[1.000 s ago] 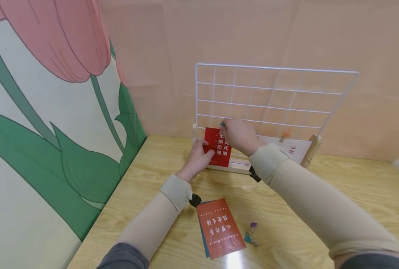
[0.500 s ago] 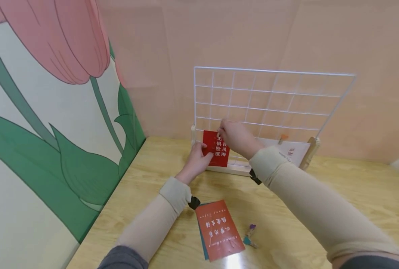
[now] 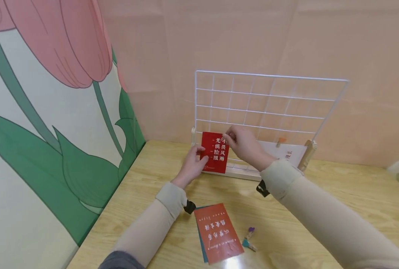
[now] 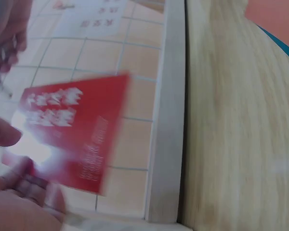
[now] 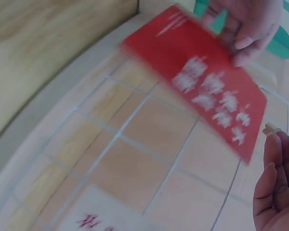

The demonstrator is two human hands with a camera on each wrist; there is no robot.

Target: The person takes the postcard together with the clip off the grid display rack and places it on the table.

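My left hand (image 3: 191,166) pinches a red card (image 3: 216,164) with white characters by its left edge, in front of the lower left of a white wire grid (image 3: 271,76). Beside the card's upper right, my right hand (image 3: 248,145) holds a small wooden clothespin (image 5: 271,129) with a green part, mostly hidden by the fingers. In the right wrist view the clothespin is apart from the card's edge. The grid stands in a wooden base (image 3: 234,174). A white card (image 3: 297,152) hangs low on the grid's right, under a clip with an orange top (image 3: 281,141).
An orange-red card (image 3: 219,233) lies over a teal card (image 3: 203,246) on the wooden table (image 3: 337,209). Two small clothespins, one with a purple heart (image 3: 251,229) and one with a teal heart (image 3: 246,243), lie to their right. Walls rise behind and at left.
The right hand has drawn back from the card's top edge, to the right and toward me, still with the clothespin. The left hand keeps the red card, which has shifted slightly left and down.
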